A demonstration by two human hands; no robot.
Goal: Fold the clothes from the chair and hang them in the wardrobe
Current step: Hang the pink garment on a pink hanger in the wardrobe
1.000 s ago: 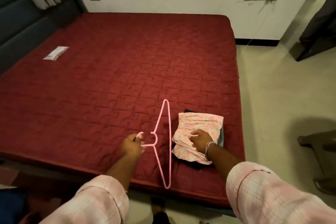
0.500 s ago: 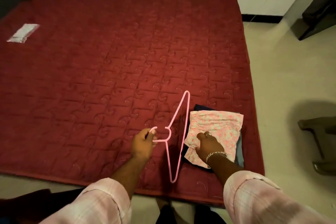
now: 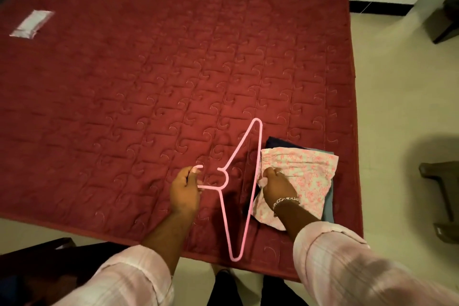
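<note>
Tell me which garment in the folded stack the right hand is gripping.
The pink floral one on top of the stack. The right hand pinches its left edge; the dark navy piece and the grey-blue piece lie underneath, untouched.

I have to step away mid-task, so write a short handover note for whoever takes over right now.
Left hand grips the pink hanger by its hook, above the bed.
Right hand pinches the left edge of the pink floral garment, top of a folded stack near the bed's corner.
Done: folding, for this stack.
Left: put the garment on the hanger, then hang it in the wardrobe.
</note>
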